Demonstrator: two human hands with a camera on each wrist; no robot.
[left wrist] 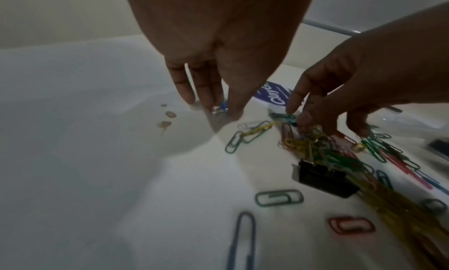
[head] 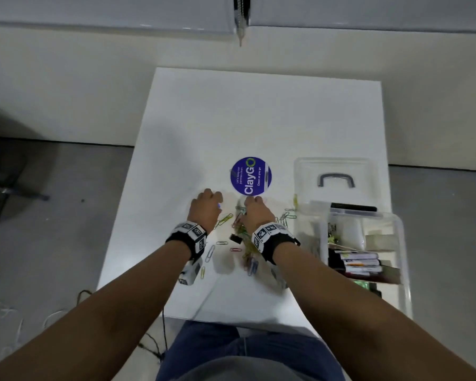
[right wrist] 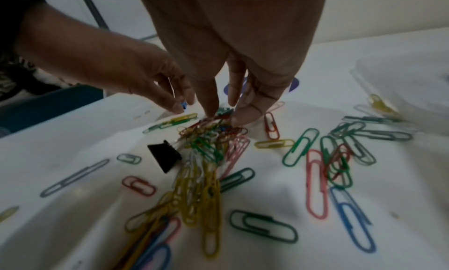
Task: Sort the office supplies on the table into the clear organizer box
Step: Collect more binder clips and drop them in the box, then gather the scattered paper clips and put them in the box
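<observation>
Many coloured paper clips (right wrist: 301, 147) lie scattered on the white table (head: 231, 111), heaped in a tangled pile (right wrist: 206, 139) beside a black binder clip (right wrist: 165, 155). My left hand (left wrist: 218, 110) reaches down left of the pile and pinches a small blue clip (left wrist: 222, 107) at the table surface. My right hand (right wrist: 223, 114) points down onto the far end of the pile, thumb and forefinger on either side of a small green clip (right wrist: 224, 110). The clear organizer box (head: 403, 257) stands at the right, partly filled, its lid (head: 338, 166) open behind it.
A round purple ClayGo sticker (head: 250, 176) lies just beyond both hands. The box holds markers and other supplies (head: 360, 264). Small stains (left wrist: 170, 114) mark the table left of my left hand. The table's near edge is by my lap; cables lie on the floor at the left.
</observation>
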